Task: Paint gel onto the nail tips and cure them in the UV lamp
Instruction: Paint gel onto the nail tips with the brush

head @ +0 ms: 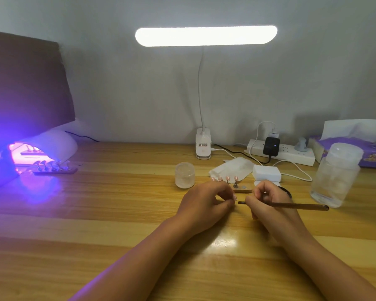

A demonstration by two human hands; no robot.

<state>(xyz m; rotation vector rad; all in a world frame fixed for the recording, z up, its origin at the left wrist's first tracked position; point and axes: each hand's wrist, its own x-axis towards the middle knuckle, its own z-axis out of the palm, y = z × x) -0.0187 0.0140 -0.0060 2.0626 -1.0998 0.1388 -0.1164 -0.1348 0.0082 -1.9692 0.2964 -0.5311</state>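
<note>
Left grip (204, 203) on nail tip (234, 197), brush (291, 206) just beside

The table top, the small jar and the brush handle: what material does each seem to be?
Table top: wood or wood laminate, glossy; plank stripes and lamp reflections show. Small jar: frosted translucent plastic or glass, cannot tell which; light passes cloudily. Brush handle: brown, likely wood; slightly blurred.

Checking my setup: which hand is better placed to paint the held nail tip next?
Right. The right hand grips the brush, whose working end is just beside the nail tip that the left hand pinches.
</note>
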